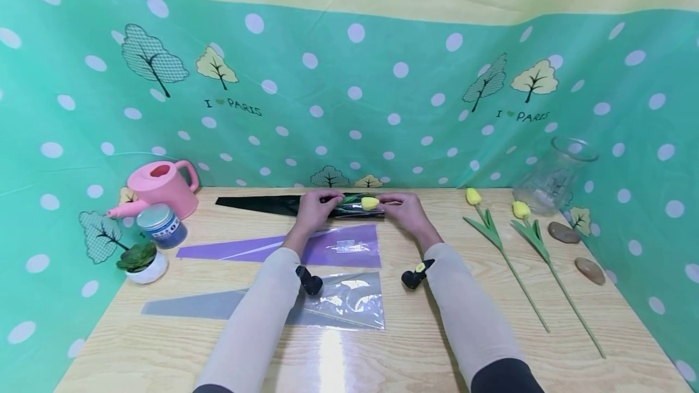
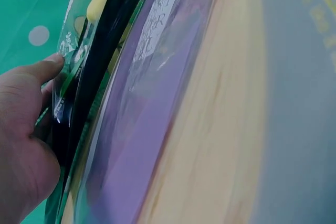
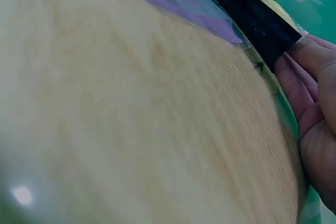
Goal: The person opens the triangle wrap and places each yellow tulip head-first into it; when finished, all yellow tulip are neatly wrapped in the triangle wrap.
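Note:
A black flower sleeve [image 1: 262, 204] with a clear front lies along the back of the table, its narrow end to the left. A yellow tulip [image 1: 369, 203] shows at its wide right part; the left wrist view has its bloom and green leaf behind clear film. My left hand [image 1: 315, 210] grips the sleeve near its middle, thumb on the film and fingers behind. With thumb and fingers, my right hand [image 3: 315, 85] pinches the wide end's edge beside the bloom. The stem is mostly hidden by the left hand and the black backing.
Nearer me lie a purple sleeve [image 1: 235, 250] and a grey sleeve [image 1: 191, 305]. On the left stand a pink watering can [image 1: 164, 190], a blue jar [image 1: 162, 227] and a potted succulent [image 1: 143, 264]. Two tulips [image 1: 513, 268], a glass vase [image 1: 551, 181] and two stones [image 1: 590, 271] are on the right.

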A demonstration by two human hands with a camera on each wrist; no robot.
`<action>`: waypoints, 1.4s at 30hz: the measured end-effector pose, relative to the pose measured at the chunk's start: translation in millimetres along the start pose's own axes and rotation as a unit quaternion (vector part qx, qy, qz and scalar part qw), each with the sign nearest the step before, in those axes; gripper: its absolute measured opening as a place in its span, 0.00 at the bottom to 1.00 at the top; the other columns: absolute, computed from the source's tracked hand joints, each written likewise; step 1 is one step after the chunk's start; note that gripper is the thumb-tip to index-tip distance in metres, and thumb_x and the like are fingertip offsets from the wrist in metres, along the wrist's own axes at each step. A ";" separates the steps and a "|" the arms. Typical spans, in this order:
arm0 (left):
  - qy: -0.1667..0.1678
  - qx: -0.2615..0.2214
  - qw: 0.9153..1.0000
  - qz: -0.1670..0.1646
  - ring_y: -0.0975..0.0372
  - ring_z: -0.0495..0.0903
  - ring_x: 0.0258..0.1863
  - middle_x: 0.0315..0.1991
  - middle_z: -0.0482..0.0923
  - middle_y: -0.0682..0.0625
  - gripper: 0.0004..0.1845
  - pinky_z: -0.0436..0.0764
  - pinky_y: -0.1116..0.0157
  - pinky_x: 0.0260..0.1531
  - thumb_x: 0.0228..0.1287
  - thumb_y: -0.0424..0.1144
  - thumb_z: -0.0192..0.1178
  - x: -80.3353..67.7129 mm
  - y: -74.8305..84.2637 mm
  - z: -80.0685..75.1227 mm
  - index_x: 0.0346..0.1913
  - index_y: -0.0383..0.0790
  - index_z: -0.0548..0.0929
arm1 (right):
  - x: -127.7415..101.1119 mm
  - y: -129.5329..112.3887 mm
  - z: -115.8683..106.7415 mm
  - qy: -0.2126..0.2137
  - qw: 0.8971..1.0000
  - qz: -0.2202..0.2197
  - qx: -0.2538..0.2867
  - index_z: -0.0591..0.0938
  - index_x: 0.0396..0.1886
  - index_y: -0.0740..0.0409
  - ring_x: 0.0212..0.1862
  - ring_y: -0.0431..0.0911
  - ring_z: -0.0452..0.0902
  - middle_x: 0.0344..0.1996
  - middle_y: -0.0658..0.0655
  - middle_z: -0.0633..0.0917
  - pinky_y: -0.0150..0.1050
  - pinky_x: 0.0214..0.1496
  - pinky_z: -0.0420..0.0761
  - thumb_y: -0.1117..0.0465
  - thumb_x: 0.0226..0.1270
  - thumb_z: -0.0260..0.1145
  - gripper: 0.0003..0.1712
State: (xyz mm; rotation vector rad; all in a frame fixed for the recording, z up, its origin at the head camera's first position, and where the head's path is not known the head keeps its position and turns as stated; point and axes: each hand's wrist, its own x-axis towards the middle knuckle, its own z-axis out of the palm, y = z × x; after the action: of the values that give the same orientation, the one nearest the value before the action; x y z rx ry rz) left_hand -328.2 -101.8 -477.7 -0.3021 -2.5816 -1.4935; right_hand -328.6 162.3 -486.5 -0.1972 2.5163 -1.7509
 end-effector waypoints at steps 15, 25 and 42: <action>0.035 0.020 0.999 -0.018 0.50 0.83 0.58 0.52 0.88 0.44 0.11 0.79 0.51 0.65 0.72 0.42 0.66 3.1 -8.3 -5.4 0.51 0.43 0.91 | -11.1 -7.7 6.1 0.042 0.999 -0.008 0.001 0.86 0.56 0.58 0.58 0.53 0.84 0.54 0.59 0.89 0.47 0.67 0.82 0.61 0.67 0.74 0.19; 0.025 0.038 0.999 -0.012 0.48 0.79 0.62 0.56 0.85 0.43 0.10 0.76 0.48 0.68 0.71 0.40 0.67 4.8 -6.4 -10.7 0.50 0.43 0.91 | -57.2 -12.4 9.6 -0.032 0.997 -0.051 -0.038 0.87 0.52 0.58 0.46 0.48 0.86 0.45 0.57 0.90 0.34 0.49 0.87 0.63 0.65 0.74 0.16; -0.038 -0.026 0.998 -0.037 0.55 0.84 0.55 0.54 0.88 0.48 0.12 0.82 0.54 0.59 0.70 0.42 0.68 -54.2 20.7 -44.2 0.52 0.45 0.90 | -77.0 1.0 19.2 -0.046 0.979 -0.112 -0.164 0.91 0.47 0.54 0.43 0.42 0.78 0.40 0.49 0.85 0.32 0.46 0.82 0.59 0.61 0.77 0.14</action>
State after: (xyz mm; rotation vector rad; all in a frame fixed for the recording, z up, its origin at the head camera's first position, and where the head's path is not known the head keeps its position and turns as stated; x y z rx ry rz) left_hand -269.6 -135.6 -450.5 -0.2765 -2.6423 -1.6076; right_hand -250.0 156.0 -495.4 -0.5855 2.7885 -1.3350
